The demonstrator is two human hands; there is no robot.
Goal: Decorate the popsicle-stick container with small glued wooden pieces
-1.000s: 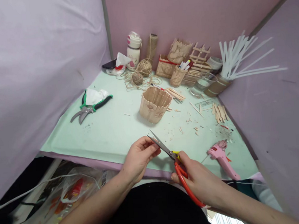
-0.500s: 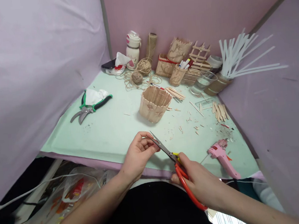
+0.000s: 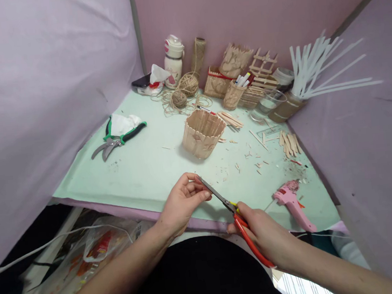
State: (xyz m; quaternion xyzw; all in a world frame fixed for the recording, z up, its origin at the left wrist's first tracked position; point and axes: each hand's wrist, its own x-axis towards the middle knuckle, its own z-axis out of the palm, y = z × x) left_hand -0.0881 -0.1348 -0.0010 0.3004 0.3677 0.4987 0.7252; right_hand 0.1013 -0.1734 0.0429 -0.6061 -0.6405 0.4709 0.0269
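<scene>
My right hand (image 3: 259, 226) is wrapped round the red handles of a pair of scissors (image 3: 244, 232). Their blades point up and left, nearly together, with the tips at the fingers of my left hand (image 3: 185, 201). That hand is pinched, thumb towards the forefinger; whatever is between the fingers is too small to make out. Just beyond both hands stands a basket of wooden craft sticks (image 3: 204, 139), upright and touched by neither. A pink glue gun (image 3: 293, 202) lies to the right of my right hand.
Green-handled pruning shears (image 3: 110, 143) lie at left. Along the back are a bottle (image 3: 173, 66), twine balls (image 3: 179, 98), stick-covered holders (image 3: 234, 94), a glass of water (image 3: 266, 105) and white glue sticks (image 3: 316, 68). Wood scraps (image 3: 258, 165) litter the right side.
The scissor blades have closed together near my left fingertips. My left hand has hardly moved, and the view has shifted slightly.
</scene>
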